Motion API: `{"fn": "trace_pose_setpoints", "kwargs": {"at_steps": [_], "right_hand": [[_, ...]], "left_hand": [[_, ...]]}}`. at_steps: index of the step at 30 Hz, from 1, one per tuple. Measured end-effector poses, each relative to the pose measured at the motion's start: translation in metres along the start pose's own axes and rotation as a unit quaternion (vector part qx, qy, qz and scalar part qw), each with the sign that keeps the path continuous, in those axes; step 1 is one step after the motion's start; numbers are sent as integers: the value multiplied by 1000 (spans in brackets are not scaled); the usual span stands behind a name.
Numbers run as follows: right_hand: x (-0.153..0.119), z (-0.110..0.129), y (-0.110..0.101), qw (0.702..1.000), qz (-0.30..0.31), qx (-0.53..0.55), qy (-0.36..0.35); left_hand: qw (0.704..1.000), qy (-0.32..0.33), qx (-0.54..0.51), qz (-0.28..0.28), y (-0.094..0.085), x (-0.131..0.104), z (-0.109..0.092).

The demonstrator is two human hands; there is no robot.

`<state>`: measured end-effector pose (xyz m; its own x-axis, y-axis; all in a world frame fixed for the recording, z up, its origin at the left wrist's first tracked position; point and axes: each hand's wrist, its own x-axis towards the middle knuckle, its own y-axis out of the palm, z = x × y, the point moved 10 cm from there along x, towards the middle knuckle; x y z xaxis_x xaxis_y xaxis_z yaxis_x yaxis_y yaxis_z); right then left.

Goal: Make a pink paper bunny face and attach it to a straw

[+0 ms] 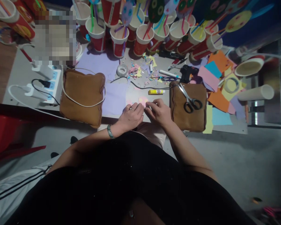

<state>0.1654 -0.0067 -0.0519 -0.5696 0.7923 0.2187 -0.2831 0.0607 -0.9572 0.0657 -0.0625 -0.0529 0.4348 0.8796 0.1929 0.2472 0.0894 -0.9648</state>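
Observation:
My left hand [132,116], with a ring and a green bangle at the wrist, is closed at the table's front edge, its fingers curled together. Close beside it, my right hand [159,113] has its thumb and fingertips drawn into a pinch. The fingertips of both hands almost meet; whatever lies between them is too small to make out. Just beyond the fingertips is a small pink and yellow paper piece [143,100]. A yellow glue stick [156,92] lies past my right hand. Black-handled scissors [189,100] rest on a brown cushion [176,115] to the right.
Red paper cups [144,40] with straws and paper faces line the back. Another brown cushion [81,97], crossed by a white cable, lies left, beside a power strip [53,87]. Paper scraps [134,70], a tape roll [122,70] and a black glue gun [188,73] lie beyond my hands.

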Motion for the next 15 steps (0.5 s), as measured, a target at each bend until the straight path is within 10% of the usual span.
{"fn": "trace_pose_setpoints", "kwargs": {"at_steps": [15], "right_hand": [[2,0,14,999,31,-12,0]], "left_hand": [[1000,1,9,-13,-3,-1,-1]]}}
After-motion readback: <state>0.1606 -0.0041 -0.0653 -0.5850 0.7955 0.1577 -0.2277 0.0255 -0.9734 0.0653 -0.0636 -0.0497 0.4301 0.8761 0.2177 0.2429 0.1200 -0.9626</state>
